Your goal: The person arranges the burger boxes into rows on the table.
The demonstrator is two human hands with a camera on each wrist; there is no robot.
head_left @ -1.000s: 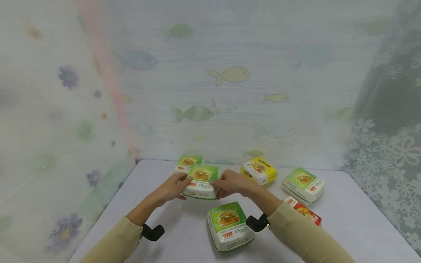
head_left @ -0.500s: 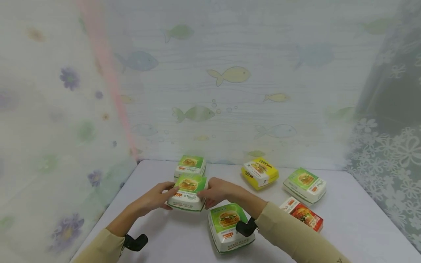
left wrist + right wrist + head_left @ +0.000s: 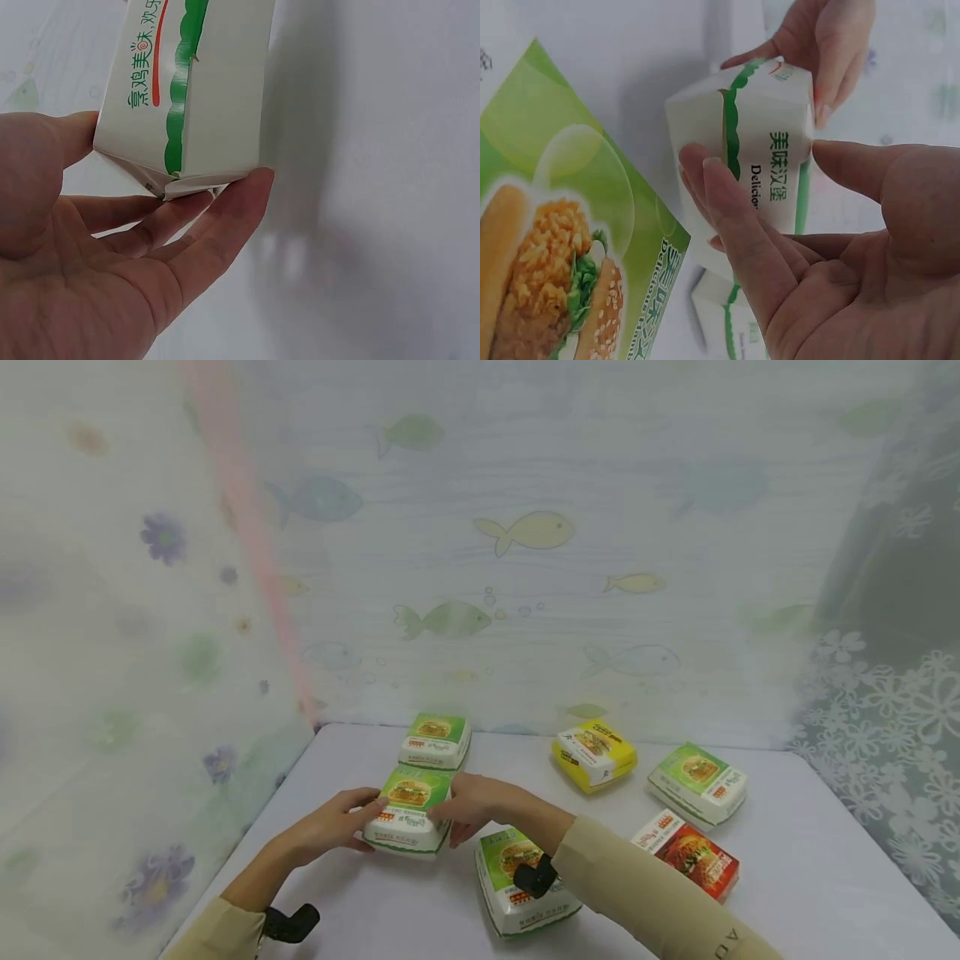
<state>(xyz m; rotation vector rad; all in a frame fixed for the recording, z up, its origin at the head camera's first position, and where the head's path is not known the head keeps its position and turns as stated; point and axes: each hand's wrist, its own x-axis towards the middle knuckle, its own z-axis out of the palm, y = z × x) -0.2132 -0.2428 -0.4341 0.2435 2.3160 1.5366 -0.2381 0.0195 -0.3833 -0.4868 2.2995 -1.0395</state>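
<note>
Both hands hold one green-and-white burger box [image 3: 405, 822] with a burger picture on its lid, at the left of the table. My left hand [image 3: 330, 828] grips its left side, thumb near the top edge and fingers at the lower edge; the left wrist view shows fingertips under the carton's corner [image 3: 225, 97]. On the opposite side, my right hand [image 3: 480, 802] has its thumb by the lid and its fingers against the side wall [image 3: 705, 112]. A matching burger box [image 3: 437, 735] stands directly behind. The held box casts a shadow on the white table.
Another green burger box [image 3: 540, 920] stands in front, partly under the right forearm. Farther right are a yellow-and-white box [image 3: 596, 756], a green one [image 3: 697, 781] and a red-and-white one [image 3: 693, 856], partly covered by the right sleeve [image 3: 637, 885]. A fish-patterned curtain [image 3: 525, 610] hangs behind the table.
Both hands have carried the held burger box left and toward the person, away from overlapping the box behind it. The right forearm has swung left, uncovering more of the red box.
</note>
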